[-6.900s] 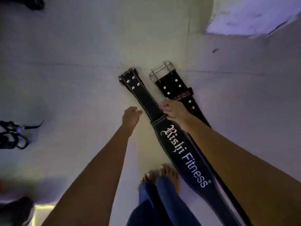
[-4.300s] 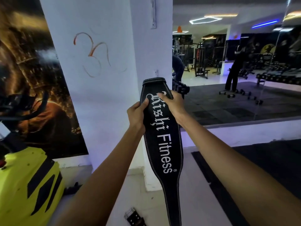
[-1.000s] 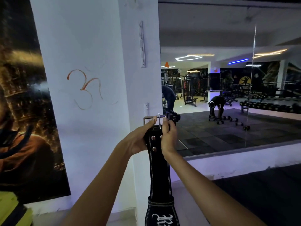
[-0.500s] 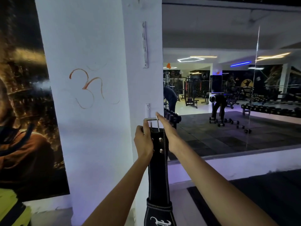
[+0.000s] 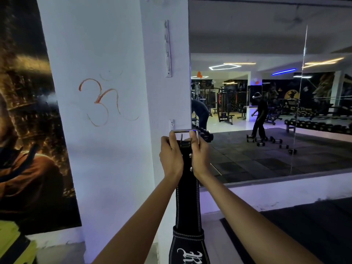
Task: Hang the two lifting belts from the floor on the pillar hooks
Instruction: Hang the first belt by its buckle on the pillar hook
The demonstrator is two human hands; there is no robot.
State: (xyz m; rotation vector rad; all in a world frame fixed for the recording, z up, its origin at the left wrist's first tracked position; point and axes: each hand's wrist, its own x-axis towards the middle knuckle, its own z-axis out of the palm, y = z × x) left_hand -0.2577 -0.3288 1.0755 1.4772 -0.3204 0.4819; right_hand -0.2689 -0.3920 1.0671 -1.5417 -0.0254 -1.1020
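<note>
A black lifting belt [image 5: 188, 202] with white lettering hangs straight down in front of the white pillar [image 5: 106, 149]. Its steel buckle [image 5: 183, 132] is at the top, just below and right of a small white hook [image 5: 172, 123] on the pillar's edge. My left hand [image 5: 171, 155] grips the belt's left side under the buckle, and my right hand [image 5: 200, 152] grips its right side, fingers over the buckle frame. A longer hook strip [image 5: 167, 48] is fixed higher on the pillar. The second belt is out of view.
A big wall mirror [image 5: 270, 92] to the right of the pillar reflects the gym, dumbbells and two people. A dark poster [image 5: 24, 130] covers the wall on the left. A yellow and black object [image 5: 15, 244] sits at the bottom left.
Both hands have taken a closer grip just under the buckle, the right hand's fingers now curled over its frame. The buckle stays near the small hook.
</note>
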